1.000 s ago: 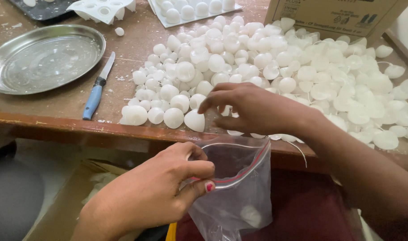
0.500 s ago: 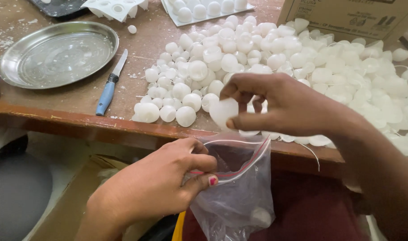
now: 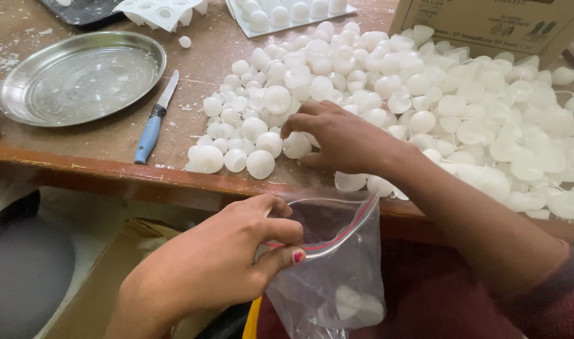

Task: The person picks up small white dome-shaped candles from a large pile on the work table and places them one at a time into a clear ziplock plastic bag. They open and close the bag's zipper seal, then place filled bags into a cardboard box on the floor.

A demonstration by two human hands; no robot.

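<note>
Left hand (image 3: 218, 263) pinches bag (image 3: 331, 263) open; right hand (image 3: 343, 138) closes on white pieces (image 3: 297, 145).

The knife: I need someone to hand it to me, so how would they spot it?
Start at the round steel plate on the wooden table. Just right of it, before the heap of white pieces, lies the knife, alone in having a blue handle.

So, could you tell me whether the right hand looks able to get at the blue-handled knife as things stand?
Probably yes: the right hand rests on the pile of white pieces, and the blue-handled knife lies uncovered on the table to its left, though white pieces lie between them.
</note>
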